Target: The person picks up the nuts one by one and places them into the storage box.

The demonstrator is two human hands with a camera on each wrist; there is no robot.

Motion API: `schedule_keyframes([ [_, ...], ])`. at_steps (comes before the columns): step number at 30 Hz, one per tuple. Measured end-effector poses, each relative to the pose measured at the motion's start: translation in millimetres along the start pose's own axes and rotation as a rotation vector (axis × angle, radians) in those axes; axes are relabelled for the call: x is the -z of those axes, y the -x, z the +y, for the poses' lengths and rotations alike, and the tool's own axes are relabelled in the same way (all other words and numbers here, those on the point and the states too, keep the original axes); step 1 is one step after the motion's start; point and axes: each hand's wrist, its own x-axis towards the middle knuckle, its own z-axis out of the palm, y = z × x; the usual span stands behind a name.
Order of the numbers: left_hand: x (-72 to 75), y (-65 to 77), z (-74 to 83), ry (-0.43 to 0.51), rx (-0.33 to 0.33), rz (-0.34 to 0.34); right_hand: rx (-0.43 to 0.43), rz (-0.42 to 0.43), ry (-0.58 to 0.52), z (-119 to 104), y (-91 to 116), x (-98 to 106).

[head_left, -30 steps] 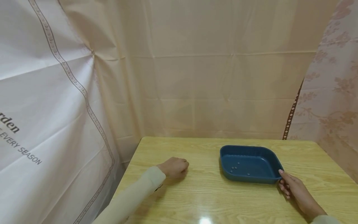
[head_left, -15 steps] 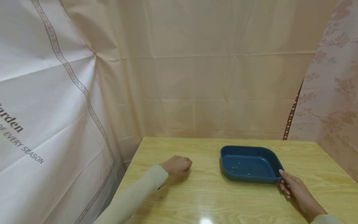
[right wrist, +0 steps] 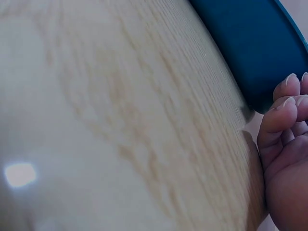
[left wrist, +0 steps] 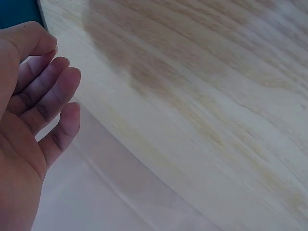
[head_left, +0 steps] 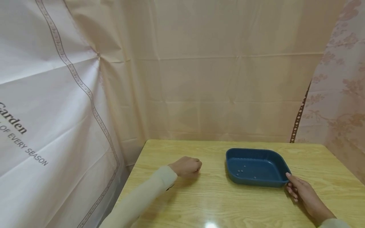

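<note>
A dark blue rectangular tray (head_left: 258, 182) with rounded corners sits on the right half of the wooden table. Several tiny ring-like pieces (head_left: 241, 171) lie on its floor, mostly toward the left. My right hand (head_left: 303, 193) grips the tray's near right corner, thumb over the rim and fingers beneath. To the left of the tray, apart from it, is my left hand (head_left: 186, 166), back upward. In the left wrist view its fingers (left wrist: 55, 94) are curled, with thumb and forefinger tips together. Nothing shows between those tips, though the meeting point is partly hidden.
The light wooden table (head_left: 228, 202) ends at a beige cloth backdrop (head_left: 216, 95). A white printed cloth (head_left: 57, 126) hangs along the left side, and a flowered cloth (head_left: 339, 95) along the right.
My left hand has moved right and slightly away from me, nearer the tray. The right hand keeps its grip, and the tray stays in place; the head view has shifted slightly.
</note>
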Motion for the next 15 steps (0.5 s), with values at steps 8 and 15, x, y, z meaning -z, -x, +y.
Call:
schedule_keyframes([
  [8,9.5,-11.6,4.8,-0.014,0.007,-0.015,-0.011,-0.01,-0.018,0.4,-2.6,1.9],
  [15,13.2,-20.7,9.9,-0.035,-0.005,-0.004,-0.002,-0.006,-0.028,2.6,-1.4,1.9],
])
